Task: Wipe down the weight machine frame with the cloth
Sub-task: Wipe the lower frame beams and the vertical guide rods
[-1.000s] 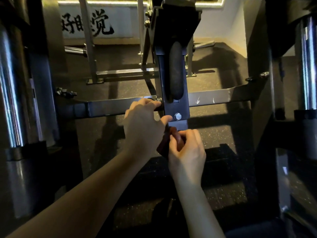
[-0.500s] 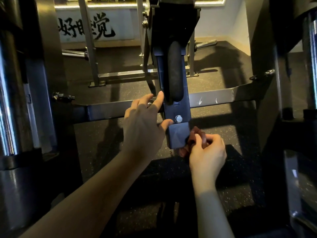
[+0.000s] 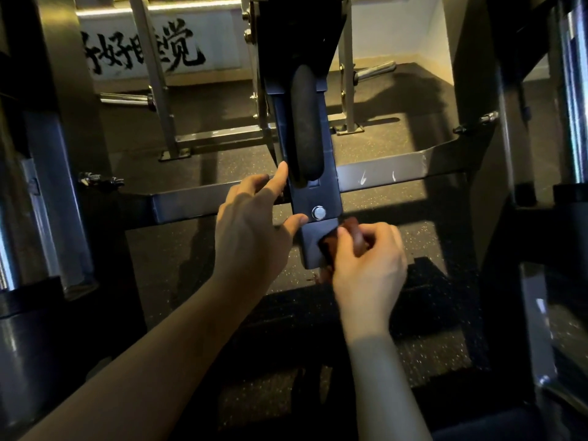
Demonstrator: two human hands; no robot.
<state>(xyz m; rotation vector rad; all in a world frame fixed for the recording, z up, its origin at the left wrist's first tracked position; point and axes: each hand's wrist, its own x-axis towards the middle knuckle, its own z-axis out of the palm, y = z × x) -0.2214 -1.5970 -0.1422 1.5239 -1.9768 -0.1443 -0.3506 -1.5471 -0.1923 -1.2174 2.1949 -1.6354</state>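
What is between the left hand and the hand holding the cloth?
Head view: the lower end of the dark upright bar, with a silver bolt; left hand touches it, right hand presses the cloth against it.

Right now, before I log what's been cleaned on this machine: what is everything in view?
frame post: one, black, upright, centre
pad: one, black, oval, on the post's front
bolt: one, silver, low on the post
crossbar: one, grey, horizontal, behind the post
cloth: one, reddish-brown, at the post's lower right edge
chrome bars: two, silver, on the far rack
wall lettering: black on white, back wall
floor: black, speckled
left hand: touches the post's left side
right hand: grips the cloth
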